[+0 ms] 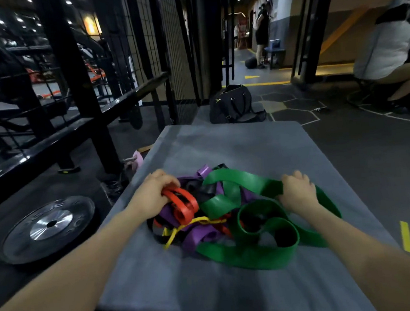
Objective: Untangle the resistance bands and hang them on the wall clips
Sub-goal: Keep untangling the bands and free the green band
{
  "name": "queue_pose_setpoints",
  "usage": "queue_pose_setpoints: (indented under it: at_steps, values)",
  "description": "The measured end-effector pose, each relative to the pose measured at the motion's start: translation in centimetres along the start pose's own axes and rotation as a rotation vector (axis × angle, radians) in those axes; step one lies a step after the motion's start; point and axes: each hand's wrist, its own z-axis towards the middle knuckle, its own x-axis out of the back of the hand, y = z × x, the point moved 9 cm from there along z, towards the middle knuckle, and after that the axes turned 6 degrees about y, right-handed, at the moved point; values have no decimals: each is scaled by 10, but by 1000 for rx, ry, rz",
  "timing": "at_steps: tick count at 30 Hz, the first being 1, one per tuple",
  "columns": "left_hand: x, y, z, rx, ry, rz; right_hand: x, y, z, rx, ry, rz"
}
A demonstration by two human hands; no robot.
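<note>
A tangled heap of resistance bands lies in the middle of a grey mat [235, 142]. The wide green band [248, 251] loops across the right and front of the heap. A purple band [201, 236], a thin yellow band [193, 224] and a black band [203, 193] are knotted underneath. My left hand [152, 195] grips the folded red band [186, 207] at the heap's left. My right hand [297, 189] grips a stretch of the green band at the right. No wall clips are in view.
A black weight plate [50, 225] lies on the floor to the left. A black metal rack [78, 97] and mesh fence stand left and behind. A black duffel bag [234, 105] sits beyond the mat. One person crouches at the right [389, 54], another stands far back [262, 29].
</note>
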Motion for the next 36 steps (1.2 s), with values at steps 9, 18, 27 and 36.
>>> queue_pose_setpoints:
  at_steps: [9,18,27,36]
  values:
    - [2,12,-12,-80,2,42,39,-136,-41,607,157,332]
    - [9,25,-40,-210,32,217,-14,-178,-55,653,9,87]
    - [17,27,-56,-388,195,424,21,-159,-45,521,148,442]
    - [19,-3,-58,-332,18,579,38,-98,-15,23,65,879]
